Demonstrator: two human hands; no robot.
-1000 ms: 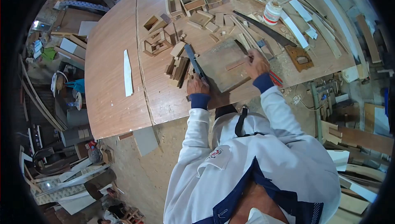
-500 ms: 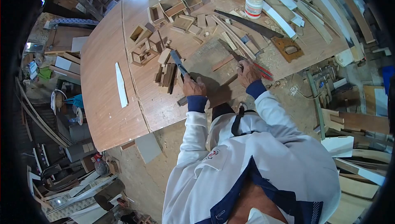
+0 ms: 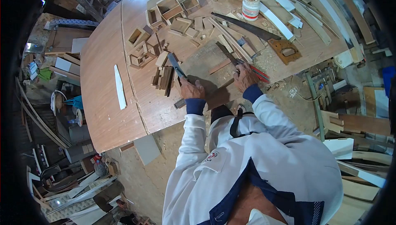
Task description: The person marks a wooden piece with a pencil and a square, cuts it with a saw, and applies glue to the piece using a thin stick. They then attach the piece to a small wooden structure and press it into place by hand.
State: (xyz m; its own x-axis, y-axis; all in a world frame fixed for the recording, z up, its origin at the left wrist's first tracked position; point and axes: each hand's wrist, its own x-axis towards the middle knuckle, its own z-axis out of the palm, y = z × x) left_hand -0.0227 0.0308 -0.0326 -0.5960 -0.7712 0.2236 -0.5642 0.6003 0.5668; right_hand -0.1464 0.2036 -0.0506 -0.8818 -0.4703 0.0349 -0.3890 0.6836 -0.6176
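My left hand (image 3: 192, 89) is closed at the near end of a blue-grey bar-shaped tool (image 3: 176, 65), whose exact kind I cannot make out. My right hand (image 3: 246, 77) has its fingers curled over a tool with a narrow dark blade (image 3: 226, 53) that points away and to the left. Red handles (image 3: 260, 75) show just right of that hand; whether they belong to the same tool is hidden. Between the hands lie a worn board (image 3: 202, 64) and a short reddish wood strip (image 3: 220, 66). Dark wood strips (image 3: 164, 78) stand bundled left of my left hand.
Several small wooden boxes (image 3: 169, 8) sit farther back on the table (image 3: 103, 80). A handsaw (image 3: 284, 50) and an open white jar (image 3: 251, 8) with a stick lie to the right. Long boards (image 3: 280, 2) fill the far edge. A white pointed strip (image 3: 119, 86) lies left.
The whole view has shifted slightly, so the table items sit a little farther left and lower. Both hands keep nearly the same place relative to the tools.
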